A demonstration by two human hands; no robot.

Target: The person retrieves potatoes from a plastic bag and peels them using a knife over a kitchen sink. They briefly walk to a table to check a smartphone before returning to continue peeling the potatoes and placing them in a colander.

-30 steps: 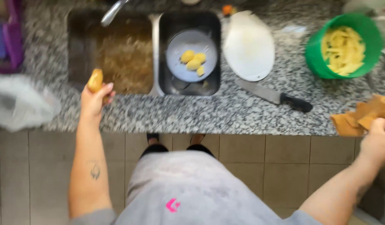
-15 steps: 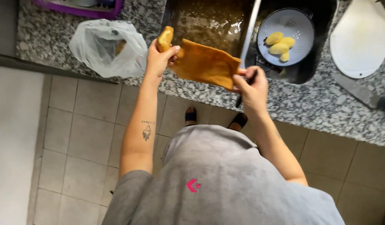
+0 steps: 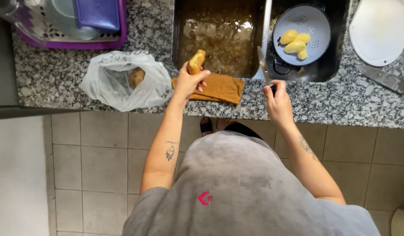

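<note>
— So, what has the left hand (image 3: 187, 83) got?
— It's clamped on an unpeeled potato (image 3: 196, 61), over the brown cloth (image 3: 221, 88) at the sink's (image 3: 219, 30) edge.
— And the right hand (image 3: 276, 99)?
— Closed around a knife (image 3: 264, 65), blade up by the colander (image 3: 301, 35).

Orange cloth (image 3: 219, 87), held up between both hands half a second ago, now lies flat on the bench (image 3: 57, 78) at the sink edge. Right hand (image 3: 277, 101) has let go of it and now grips a knife (image 3: 265, 67). Left hand (image 3: 187, 83) no longer touches the cloth's corner and holds only the potato (image 3: 196, 62) above it.
</note>
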